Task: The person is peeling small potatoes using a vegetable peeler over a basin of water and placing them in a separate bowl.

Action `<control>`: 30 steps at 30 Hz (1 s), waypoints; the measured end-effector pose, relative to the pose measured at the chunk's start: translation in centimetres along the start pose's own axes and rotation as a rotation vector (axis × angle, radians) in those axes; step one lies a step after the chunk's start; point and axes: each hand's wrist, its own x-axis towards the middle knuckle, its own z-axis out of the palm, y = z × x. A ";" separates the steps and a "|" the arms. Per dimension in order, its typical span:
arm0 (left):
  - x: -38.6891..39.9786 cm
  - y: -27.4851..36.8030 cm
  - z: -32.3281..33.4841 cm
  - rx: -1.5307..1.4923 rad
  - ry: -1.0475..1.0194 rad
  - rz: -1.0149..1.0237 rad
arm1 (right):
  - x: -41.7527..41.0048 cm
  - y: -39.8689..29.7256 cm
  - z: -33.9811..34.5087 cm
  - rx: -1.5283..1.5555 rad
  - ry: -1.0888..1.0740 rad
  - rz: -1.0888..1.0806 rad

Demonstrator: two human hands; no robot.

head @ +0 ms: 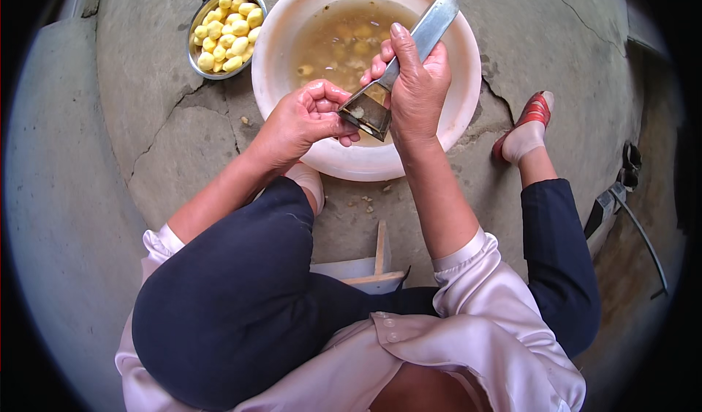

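My right hand (pixel 419 83) grips a metal peeler (pixel 434 25) by its wide flat handle, thumb laid along the top. The peeler's square-framed head points down to the left, with a pale scrap caught at its blade. At the head's left corner are the curled fingers of my left hand (pixel 307 113); whether they pinch anything is hidden. Both hands are over a large pale pink plastic basin (pixel 351 166). Round yellowish potatoes (pixel 362 47) show dimly in its cloudy brown water. Peeled yellow potatoes (pixel 227 39) fill a metal bowl (pixel 219 76) left of the basin.
Cracked concrete floor (pixel 181 132) surrounds the basin, with small pale scraps (pixel 368 203) in front of it. A pale object with wooden strips (pixel 378 247) lies between my legs. My foot in a red sandal (pixel 533 113) rests at the right.
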 end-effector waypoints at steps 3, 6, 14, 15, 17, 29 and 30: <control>-0.7 -0.2 -0.3 -0.027 -0.037 0.060 | 0.2 -0.3 0.0 0.004 -0.008 0.005; -1.3 0.4 0.3 -0.048 -0.091 0.064 | 3.3 1.0 -3.0 -0.100 0.095 -0.058; -0.5 -0.4 -0.2 -0.018 0.014 0.007 | 0.4 0.2 0.0 0.001 -0.034 0.099; -0.5 -0.3 -0.4 -0.002 -0.006 0.014 | 0.5 0.3 -0.1 0.000 -0.033 0.099; -0.8 -0.2 -0.3 0.012 -0.027 0.021 | 0.9 1.0 -0.6 -0.004 -0.031 0.060; -0.6 -0.9 -0.2 0.022 0.035 0.051 | 0.8 -0.1 -0.6 -0.036 0.000 0.171; -0.6 -0.7 -0.1 0.063 0.048 0.040 | 0.9 0.2 -0.6 -0.041 0.004 0.147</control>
